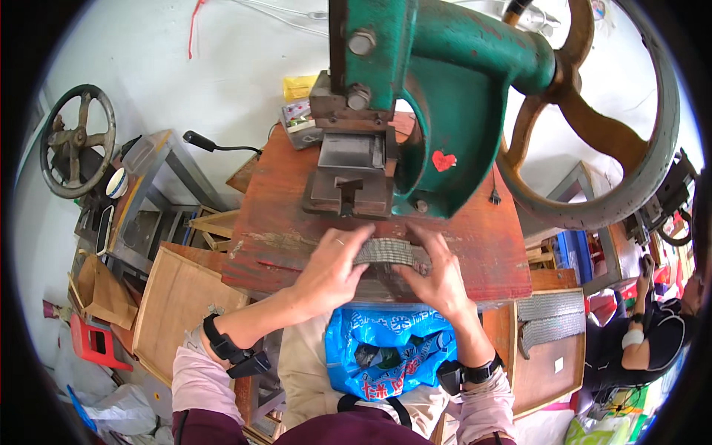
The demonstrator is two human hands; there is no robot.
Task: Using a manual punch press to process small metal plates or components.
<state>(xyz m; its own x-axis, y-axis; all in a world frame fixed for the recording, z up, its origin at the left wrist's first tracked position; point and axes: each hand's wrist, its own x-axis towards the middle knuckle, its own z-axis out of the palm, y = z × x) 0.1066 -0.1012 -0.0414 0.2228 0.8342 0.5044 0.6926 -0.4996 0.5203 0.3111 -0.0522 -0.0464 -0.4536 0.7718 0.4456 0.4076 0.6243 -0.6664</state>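
Between my two hands is a grey, ribbed strip made up of many small segments in rows, slightly curved. My left hand pinches its left end with thumb and fingers. At the other end, my right hand grips it the same way. The strip is just above the front part of a worn reddish wooden table. Behind it stands a green hand press, its metal die block close in front of my fingertips.
The press's large handwheel juts out at the right. A blue plastic bag lies open on my lap. One wooden tray is at left; another at right carries similar grey strips. A person sits far right.
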